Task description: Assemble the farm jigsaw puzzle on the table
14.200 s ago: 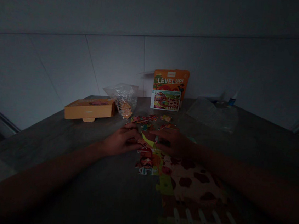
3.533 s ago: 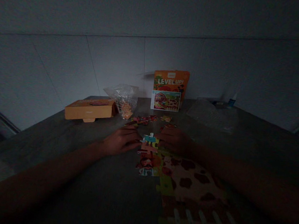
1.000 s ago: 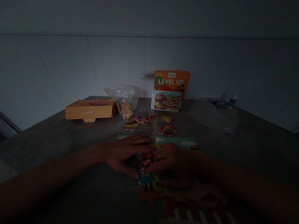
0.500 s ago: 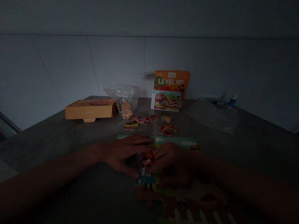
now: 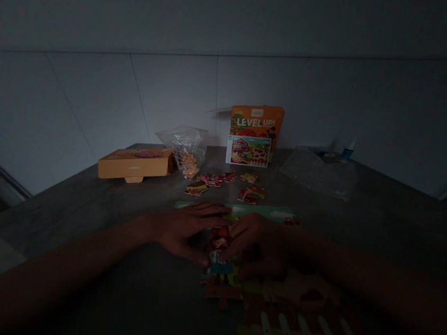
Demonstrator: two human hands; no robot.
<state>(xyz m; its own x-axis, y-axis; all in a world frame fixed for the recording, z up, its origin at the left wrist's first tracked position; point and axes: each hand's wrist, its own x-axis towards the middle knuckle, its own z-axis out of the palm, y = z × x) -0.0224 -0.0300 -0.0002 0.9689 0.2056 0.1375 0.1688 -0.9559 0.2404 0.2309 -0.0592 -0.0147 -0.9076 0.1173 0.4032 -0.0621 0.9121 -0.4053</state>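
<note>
In dim light a partly joined farm jigsaw (image 5: pixel 292 308) lies flat on the grey table (image 5: pixel 123 285), with a white fence along its near edge. My left hand (image 5: pixel 185 228) rests on the puzzle's left border, fingers spread over its upper part. My right hand (image 5: pixel 259 240) presses down beside it, fingertips on a small piece (image 5: pixel 219 265) showing a blue-clad figure at the puzzle's left edge. The two hands almost touch. A teal strip of joined pieces (image 5: pixel 270 212) shows just beyond them. Loose pieces (image 5: pixel 252 193) lie farther back.
An orange "LEVEL UP!" box lid (image 5: pixel 256 123) with a picture card (image 5: pixel 248 151) leans on the wall. An orange box (image 5: pixel 134 163) sits back left, beside a clear bag (image 5: pixel 185 150) of pieces. Crumpled clear plastic (image 5: pixel 319 172) and a small bottle (image 5: pixel 347 148) are back right.
Since several seconds ago both hands came nearer along the puzzle's left edge, uncovering the teal strip. Over the last second they have hardly moved.
</note>
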